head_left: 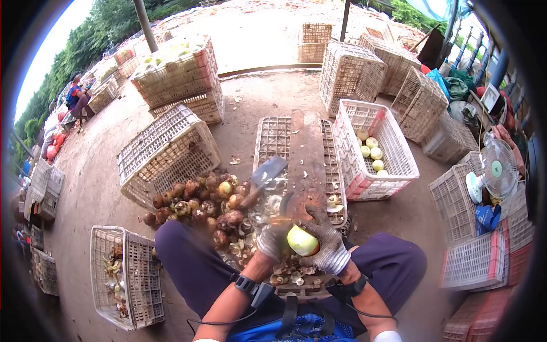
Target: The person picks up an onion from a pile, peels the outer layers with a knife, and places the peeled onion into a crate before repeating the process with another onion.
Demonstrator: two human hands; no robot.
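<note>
My right hand, in a grey-white work glove, is closed around a partly peeled onion. Its top is pale green and white, with some orange-brown skin at the lower side. Beside the onion, my gloved left hand is smeared by motion, so its fingers and anything in them do not show clearly. Just above the hands is a dark, rusty blade-like piece. A cleaver with a wooden handle lies on the peel scraps to the upper left. Unpeeled onions are heaped beyond my left knee.
A wooden plank lies across an upturned crate ahead. Peeled onions sit in a white crate at right. A tipped crate and a scrap crate stand left. A fan is at far right.
</note>
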